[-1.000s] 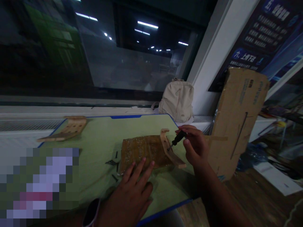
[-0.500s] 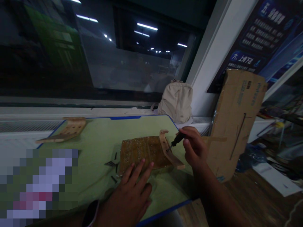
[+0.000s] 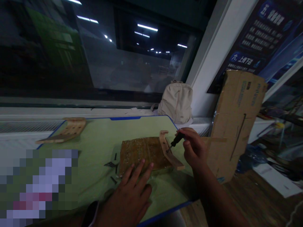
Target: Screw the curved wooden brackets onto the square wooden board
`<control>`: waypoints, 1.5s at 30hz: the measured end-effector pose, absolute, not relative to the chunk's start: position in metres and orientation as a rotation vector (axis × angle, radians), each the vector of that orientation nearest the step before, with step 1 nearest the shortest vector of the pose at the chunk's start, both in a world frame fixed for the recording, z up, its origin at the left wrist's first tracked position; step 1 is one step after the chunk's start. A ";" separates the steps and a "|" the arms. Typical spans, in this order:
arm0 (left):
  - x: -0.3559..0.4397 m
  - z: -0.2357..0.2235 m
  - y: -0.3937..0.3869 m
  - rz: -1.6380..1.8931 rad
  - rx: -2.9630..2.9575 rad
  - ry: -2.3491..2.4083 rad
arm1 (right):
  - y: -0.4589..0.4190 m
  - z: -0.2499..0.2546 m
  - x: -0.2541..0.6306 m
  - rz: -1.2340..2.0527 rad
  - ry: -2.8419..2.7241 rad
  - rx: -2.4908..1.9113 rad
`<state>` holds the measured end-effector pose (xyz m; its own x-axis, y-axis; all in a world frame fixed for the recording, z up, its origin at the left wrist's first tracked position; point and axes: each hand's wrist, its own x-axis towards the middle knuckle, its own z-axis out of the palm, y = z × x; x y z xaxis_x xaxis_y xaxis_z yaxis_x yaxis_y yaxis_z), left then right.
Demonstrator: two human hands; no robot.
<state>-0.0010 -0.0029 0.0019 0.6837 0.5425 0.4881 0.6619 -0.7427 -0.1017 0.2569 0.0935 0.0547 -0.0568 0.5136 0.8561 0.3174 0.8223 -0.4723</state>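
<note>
My right hand (image 3: pixel 194 147) is closed around the black handle of a screwdriver (image 3: pixel 177 139). The screwdriver's tip meets a hole in a curved wooden piece (image 3: pixel 174 160), which runs along the right edge of a brown, shiny-surfaced block (image 3: pixel 144 153). My left hand (image 3: pixel 132 189) lies with its fingers spread, the fingertips resting on the block's near edge. Several dark screws (image 3: pixel 113 179) are scattered on the table just left of the block. A second wooden part with holes (image 3: pixel 72 127) sits at the table's far left corner.
The green table top (image 3: pixel 99 132) has a blue edge. Beyond it, a beige backpack (image 3: pixel 176 102) stands on the sill below a dark window. A tall cardboard box (image 3: pixel 236 126) leans at the right. A pixelated patch covers the lower left.
Almost nothing differs. The screwdriver stays at the same hole with my right hand around it, and my left hand remains on the block.
</note>
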 end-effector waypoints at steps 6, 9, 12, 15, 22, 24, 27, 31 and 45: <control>0.000 0.000 -0.003 -0.641 -2.652 -0.981 | 0.088 0.058 0.248 0.396 -1.553 -0.650; 0.000 -0.001 -0.003 -0.631 -2.639 -0.971 | 0.091 0.057 0.250 0.312 -1.487 -0.679; -0.001 -0.001 -0.002 -0.626 -2.625 -0.963 | 0.094 0.055 0.254 0.215 -1.560 -0.667; -0.001 -0.001 -0.002 -0.613 -2.631 -0.963 | 0.091 0.055 0.254 0.245 -1.641 -0.610; 0.000 0.001 -0.004 -0.640 -2.659 -0.973 | 0.087 0.059 0.249 0.290 -1.509 -0.622; 0.000 0.001 -0.004 -0.656 -2.646 -0.967 | 0.089 0.059 0.253 0.123 -1.539 -0.666; 0.000 0.000 -0.003 -0.649 -2.639 -0.958 | 0.089 0.061 0.257 -0.040 -1.671 -0.680; -0.001 -0.001 -0.002 -0.618 -2.634 -0.958 | 0.087 0.064 0.256 0.160 -1.741 -0.644; -0.001 -0.003 -0.002 -0.648 -2.635 -0.959 | 0.092 0.055 0.255 0.249 -1.579 -0.614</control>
